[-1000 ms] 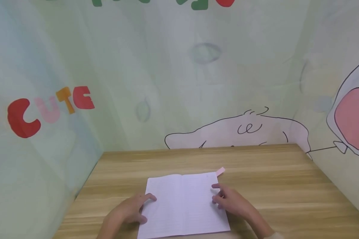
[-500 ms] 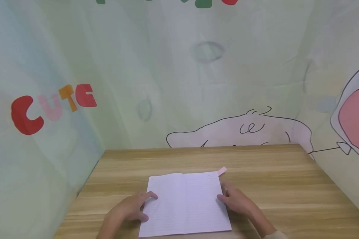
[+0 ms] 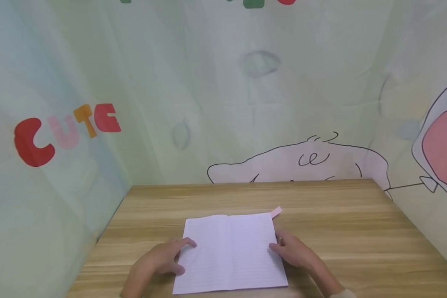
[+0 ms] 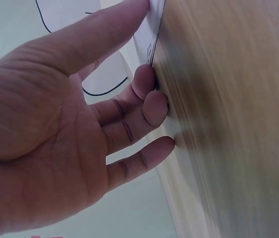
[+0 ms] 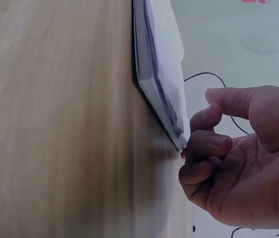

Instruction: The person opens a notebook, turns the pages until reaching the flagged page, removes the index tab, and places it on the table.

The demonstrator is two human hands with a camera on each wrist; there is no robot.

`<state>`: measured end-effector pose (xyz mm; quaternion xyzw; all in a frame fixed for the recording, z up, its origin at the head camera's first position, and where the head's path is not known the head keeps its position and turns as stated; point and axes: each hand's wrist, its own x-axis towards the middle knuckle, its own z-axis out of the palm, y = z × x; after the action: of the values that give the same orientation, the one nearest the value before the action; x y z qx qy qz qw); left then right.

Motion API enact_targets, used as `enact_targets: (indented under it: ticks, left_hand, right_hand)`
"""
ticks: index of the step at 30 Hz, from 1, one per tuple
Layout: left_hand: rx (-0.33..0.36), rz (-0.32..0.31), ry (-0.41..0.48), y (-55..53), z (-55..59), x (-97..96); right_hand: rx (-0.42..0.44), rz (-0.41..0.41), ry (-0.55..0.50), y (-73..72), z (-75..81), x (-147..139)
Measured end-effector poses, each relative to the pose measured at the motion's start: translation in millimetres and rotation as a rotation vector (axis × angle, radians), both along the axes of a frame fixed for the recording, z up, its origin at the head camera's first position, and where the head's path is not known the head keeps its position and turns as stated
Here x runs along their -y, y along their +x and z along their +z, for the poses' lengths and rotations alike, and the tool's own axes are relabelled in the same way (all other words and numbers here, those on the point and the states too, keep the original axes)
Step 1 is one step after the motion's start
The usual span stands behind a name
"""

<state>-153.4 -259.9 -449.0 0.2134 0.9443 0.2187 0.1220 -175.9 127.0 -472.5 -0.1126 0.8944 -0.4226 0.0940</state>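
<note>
An open notebook (image 3: 208, 256) with faintly ruled white pages lies flat on the wooden table. At its left side rests my left hand (image 3: 162, 258); the index finger and thumb reach onto the left page's edge. In the left wrist view, the other fingers of the left hand (image 4: 80, 114) lie loosely bent by the page edges and tabletop. Beside the notebook's right edge is my right hand (image 3: 294, 250), its thumb over the page margin. The right wrist view shows the right hand's fingers (image 5: 206, 141) loosely curled near the notebook's edge (image 5: 154, 84), with nothing visible held.
A pink tab (image 3: 277, 212) sticks out from the notebook's top right corner. The wooden table (image 3: 339, 215) extends around the notebook. Behind and at the sides hangs a pale green printed cloth (image 3: 223, 103) with cartoon figures and letters.
My right hand has moved from over the right page to the notebook's right edge. My left hand stays at the left edge. The head view has shifted slightly.
</note>
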Motion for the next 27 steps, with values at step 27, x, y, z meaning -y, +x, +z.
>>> enact_targets:
  ticks: [27]
  left_hand:
    - [-0.005, 0.007, 0.004, 0.4, -0.2, 0.8]
  right_hand:
    - [0.012, -0.216, -0.009, 1.4, 5.2, 2]
